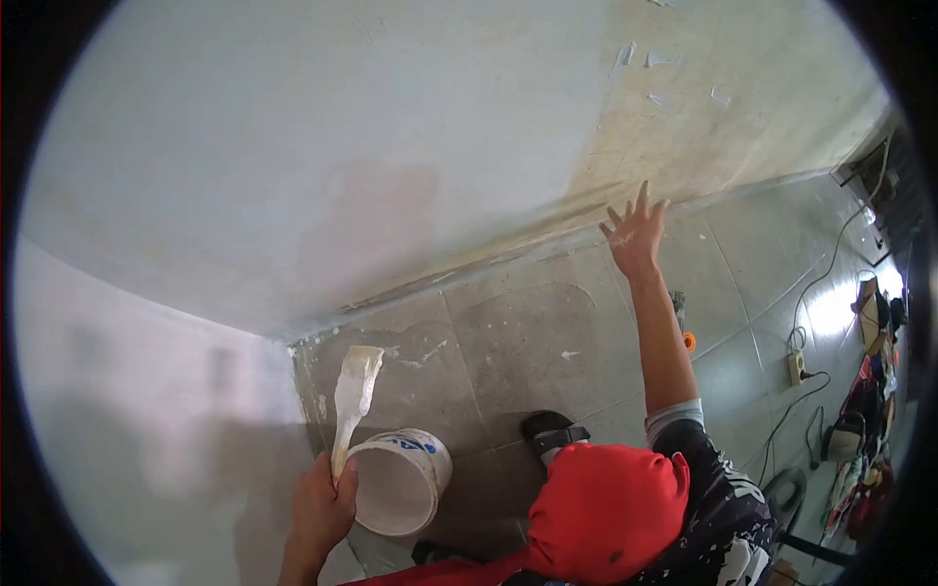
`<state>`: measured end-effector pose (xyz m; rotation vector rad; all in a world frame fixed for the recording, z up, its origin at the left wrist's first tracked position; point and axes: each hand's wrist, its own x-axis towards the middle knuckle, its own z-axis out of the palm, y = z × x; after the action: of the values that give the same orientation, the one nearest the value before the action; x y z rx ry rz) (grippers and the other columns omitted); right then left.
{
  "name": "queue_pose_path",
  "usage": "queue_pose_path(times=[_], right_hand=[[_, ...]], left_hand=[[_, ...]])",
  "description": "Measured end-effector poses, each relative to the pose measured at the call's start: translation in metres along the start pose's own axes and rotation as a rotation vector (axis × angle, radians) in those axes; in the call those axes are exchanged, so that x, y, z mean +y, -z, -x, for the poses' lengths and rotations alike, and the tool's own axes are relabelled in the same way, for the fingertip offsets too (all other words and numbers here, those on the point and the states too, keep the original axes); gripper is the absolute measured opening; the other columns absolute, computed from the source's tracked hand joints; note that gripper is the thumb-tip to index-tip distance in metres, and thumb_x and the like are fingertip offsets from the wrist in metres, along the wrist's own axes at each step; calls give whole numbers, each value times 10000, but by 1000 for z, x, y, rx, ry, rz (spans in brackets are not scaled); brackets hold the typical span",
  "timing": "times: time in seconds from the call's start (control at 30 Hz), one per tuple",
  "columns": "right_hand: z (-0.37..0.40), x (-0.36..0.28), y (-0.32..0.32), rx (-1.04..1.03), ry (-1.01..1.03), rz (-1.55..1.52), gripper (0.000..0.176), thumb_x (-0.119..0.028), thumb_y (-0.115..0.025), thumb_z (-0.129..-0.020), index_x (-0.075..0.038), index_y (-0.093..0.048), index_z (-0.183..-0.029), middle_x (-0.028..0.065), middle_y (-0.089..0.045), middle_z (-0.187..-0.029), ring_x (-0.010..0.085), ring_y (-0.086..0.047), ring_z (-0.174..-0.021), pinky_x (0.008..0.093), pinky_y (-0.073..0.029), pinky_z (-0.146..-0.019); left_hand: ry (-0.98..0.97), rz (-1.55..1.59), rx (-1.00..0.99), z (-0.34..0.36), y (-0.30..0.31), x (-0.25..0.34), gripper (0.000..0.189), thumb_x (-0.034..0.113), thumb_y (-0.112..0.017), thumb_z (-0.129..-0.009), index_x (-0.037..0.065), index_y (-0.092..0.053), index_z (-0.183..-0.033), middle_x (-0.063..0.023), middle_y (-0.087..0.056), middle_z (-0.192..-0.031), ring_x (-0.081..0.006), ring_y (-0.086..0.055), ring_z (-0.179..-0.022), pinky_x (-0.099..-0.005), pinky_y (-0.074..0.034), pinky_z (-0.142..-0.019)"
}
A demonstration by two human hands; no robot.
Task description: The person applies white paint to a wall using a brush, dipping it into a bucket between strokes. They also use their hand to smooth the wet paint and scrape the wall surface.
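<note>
At the lower left, my left hand (324, 503) is closed around the handle of a paintbrush (358, 386). The brush points up and is coated with white paint. Just right of that hand, a white bucket (396, 483) with blue lettering stands on the floor, its inside pale and its mouth tilted toward my view. My right arm reaches out the other way, and my right hand (637, 234) has its fingers spread with nothing in them. White smears mark its back. In this view its fingertips overlap the foot of the wall (469, 127).
A second wall (147, 410) meets the first at the left corner. Paint spots and damp patches mark the tiled floor (528, 342). An orange roll (690, 342) lies beside my right forearm. Farther right are a power strip (796, 369) with cords and a cluttered pile (865, 420). My sandalled foot (554, 432) is below.
</note>
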<state>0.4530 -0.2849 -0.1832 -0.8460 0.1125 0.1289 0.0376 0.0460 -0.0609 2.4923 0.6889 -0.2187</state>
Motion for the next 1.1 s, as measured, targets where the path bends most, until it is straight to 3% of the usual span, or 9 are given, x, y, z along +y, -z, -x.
queue_pose_path(times=[0.2, 0.37, 0.47, 0.57, 0.63, 0.8, 0.97, 1.03, 1.1], right_hand=[[-84, 83, 23, 352, 289, 707, 772, -594, -178, -1035, -107, 61, -1584, 155, 194, -1634, 336, 158, -1510, 473, 39, -1219], [-107, 140, 105, 143, 195, 847, 738, -540, -151, -1054, -42, -1, -1578, 185, 102, -1645, 323, 171, -1509, 451, 34, -1223], [10, 118, 40, 116, 5, 922, 793, -571, -242, -1043, -32, -11, -1577, 207, 18, -1648, 317, 71, -1526, 426, -33, -1227], [67, 126, 44, -121, -76, 1131, 704, -517, -530, -982, 51, -495, -1397, 252, -553, -1374, 344, -527, -1279, 403, -402, -1063], [116, 125, 11, -393, -162, 1114, 524, -410, -573, -987, 55, -635, -1222, 210, -670, -1187, 276, -614, -1127, 379, -468, -968], [181, 155, -48, -1120, -507, 820, 357, -281, -582, -1004, -24, -654, -1241, 114, -671, -1214, 188, -604, -1110, 350, -474, -968], [225, 184, -73, -1231, -861, 373, 389, -281, -584, -1007, -24, -628, -1295, 84, -665, -1230, 172, -602, -1109, 336, -469, -982], [239, 194, -68, -1054, -1136, 118, 418, -290, -592, -1005, -14, -611, -1319, 74, -660, -1224, 148, -594, -1103, 322, -466, -976], [245, 190, -65, -1068, -1070, 204, 407, -285, -593, -1006, -8, -620, -1304, 71, -665, -1197, 136, -592, -1085, 311, -474, -952]], left_hand=[[12, -24, -28, -1, -2, 2, 293, 265, -580, -966, -16, -568, -882, -245, -616, -693, -465, -611, -664, -518, -447, -581], [-32, 70, -3, -5, -9, 0, 313, 280, -576, -971, -17, -570, -873, -249, -594, -673, -460, -611, -669, -504, -433, -577], [27, 139, -26, -5, -16, 2, 302, 255, -564, -984, -37, -566, -905, -249, -590, -687, -450, -601, -662, -478, -433, -582], [43, 219, 20, -8, -27, 8, 326, 279, -579, -981, -39, -564, -911, -252, -583, -688, -452, -603, -666, -480, -431, -581], [96, 239, 26, -9, -39, 12, 331, 287, -580, -982, -36, -565, -914, -256, -587, -704, -445, -611, -682, -480, -434, -591], [237, 288, 51, 3, -72, 23, 334, 302, -575, -992, -30, -575, -961, -249, -618, -764, -407, -628, -717, -462, -457, -644], [399, 438, 70, 7, -88, 43, 321, 272, -559, -1008, -34, -549, -1104, -204, -637, -887, -275, -622, -810, -393, -481, -726], [443, 490, 57, 4, -91, 51, 310, 256, -554, -1010, -33, -533, -1119, -209, -632, -911, -267, -622, -841, -389, -481, -731], [476, 553, 55, 2, -96, 56, 301, 241, -549, -1013, -32, -516, -1135, -214, -627, -936, -259, -622, -872, -386, -480, -735]])
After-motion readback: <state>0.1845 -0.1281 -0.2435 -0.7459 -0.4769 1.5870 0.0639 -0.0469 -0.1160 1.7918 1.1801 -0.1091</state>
